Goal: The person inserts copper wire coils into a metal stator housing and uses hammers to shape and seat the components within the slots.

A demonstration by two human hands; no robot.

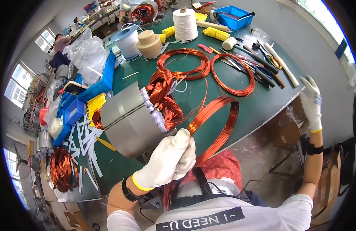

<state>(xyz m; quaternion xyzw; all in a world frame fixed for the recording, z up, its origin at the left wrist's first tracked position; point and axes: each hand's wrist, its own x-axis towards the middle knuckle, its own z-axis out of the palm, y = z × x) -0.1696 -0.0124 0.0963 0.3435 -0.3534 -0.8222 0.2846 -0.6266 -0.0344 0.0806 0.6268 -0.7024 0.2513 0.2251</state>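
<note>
My left hand [174, 158], in a white knit glove, is closed on the near end of a copper wire coil [220, 129]. The coil's loop stands out to the right over the table edge. Just left of that hand lies a grey metal stator core [128, 119] on its side. Bundled copper windings [160, 90] bulge from its right end, past white slot insulation [154, 111]. A few wires run from the windings toward the held coil. My right hand [312, 102], also gloved, is raised beyond the table's right edge, fingers stretched out, holding nothing.
Two more copper coils [233, 75] lie on the green table [124, 169]. Behind them stand white string [185, 25] and a wire spool [127, 42]. Hand tools [259, 67] and a white rod [281, 63] lie at right; blue bins [103, 79] and white strips [83, 142] at left.
</note>
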